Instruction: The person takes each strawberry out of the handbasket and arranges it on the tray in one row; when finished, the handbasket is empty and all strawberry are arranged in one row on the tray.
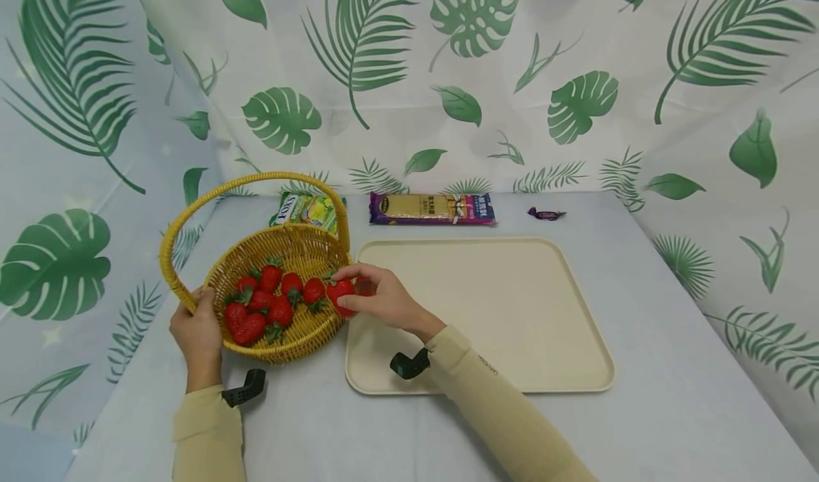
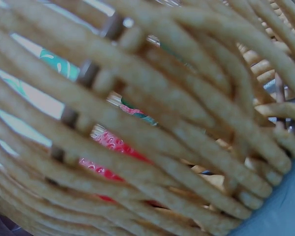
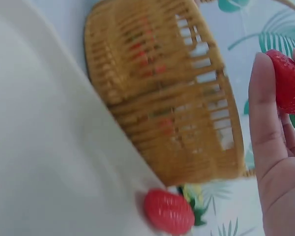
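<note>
A yellow wicker basket (image 1: 288, 350) with an arched handle stands at the left, tilted, with several red strawberries (image 1: 279, 311) inside. At its left rim, near the foot of the handle, my left hand (image 1: 200, 329) grips the basket. The basket's weave (image 2: 152, 103) fills the left wrist view. Between thumb and fingers my right hand (image 1: 393, 303) pinches a strawberry (image 3: 287, 81) just beyond the basket's right rim. Another strawberry (image 3: 168, 211) lies at the edge of the beige tray (image 3: 49, 137); in the head view the right hand partly hides it.
The tray (image 1: 493, 311) lies right of the basket. Behind it are a purple-and-gold long packet (image 1: 431, 209) and a small dark wrapped candy (image 1: 547, 214). A green bag (image 1: 307, 210) lies behind the basket, partly covered by it. A leaf-print cloth (image 1: 409, 77) hangs around the table.
</note>
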Available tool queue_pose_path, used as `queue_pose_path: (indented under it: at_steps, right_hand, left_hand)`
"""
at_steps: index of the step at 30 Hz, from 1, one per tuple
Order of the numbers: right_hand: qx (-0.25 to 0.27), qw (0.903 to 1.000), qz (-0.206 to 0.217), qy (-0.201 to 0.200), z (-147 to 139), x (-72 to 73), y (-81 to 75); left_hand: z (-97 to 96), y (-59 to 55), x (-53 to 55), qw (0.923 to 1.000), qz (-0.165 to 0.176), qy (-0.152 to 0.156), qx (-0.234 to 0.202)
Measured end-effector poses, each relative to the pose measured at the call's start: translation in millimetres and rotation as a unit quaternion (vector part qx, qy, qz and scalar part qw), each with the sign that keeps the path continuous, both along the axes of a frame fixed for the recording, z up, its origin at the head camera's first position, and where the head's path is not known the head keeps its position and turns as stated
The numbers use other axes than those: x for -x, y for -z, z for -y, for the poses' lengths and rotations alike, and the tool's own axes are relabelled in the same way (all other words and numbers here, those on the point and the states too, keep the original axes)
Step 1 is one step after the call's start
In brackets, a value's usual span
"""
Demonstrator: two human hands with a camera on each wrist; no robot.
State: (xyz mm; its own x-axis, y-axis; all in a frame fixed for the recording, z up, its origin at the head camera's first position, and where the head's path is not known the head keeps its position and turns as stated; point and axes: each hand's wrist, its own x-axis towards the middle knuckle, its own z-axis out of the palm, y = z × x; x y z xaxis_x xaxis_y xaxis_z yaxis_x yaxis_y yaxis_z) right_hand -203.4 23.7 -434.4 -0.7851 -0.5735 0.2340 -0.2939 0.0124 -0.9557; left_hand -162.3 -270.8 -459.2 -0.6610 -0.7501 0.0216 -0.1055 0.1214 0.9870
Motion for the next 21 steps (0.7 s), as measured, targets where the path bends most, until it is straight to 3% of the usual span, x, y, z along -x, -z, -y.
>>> queue_pose_path:
  at_steps: [10, 21]
  right_hand:
    - [0.012, 0.9989, 0.014, 0.044, -28, -4.0, -8.8]
    - [0.047, 0.9945, 0.041, 0.085, -35, 1.5, 15.0]
  left_hand:
    - [1.7, -0.7, -0.1, 1.0, 0.008, 0.003, -0.003]
    - [1.0, -1.1, 0.9, 1.0, 0.006, 0.003, -0.004]
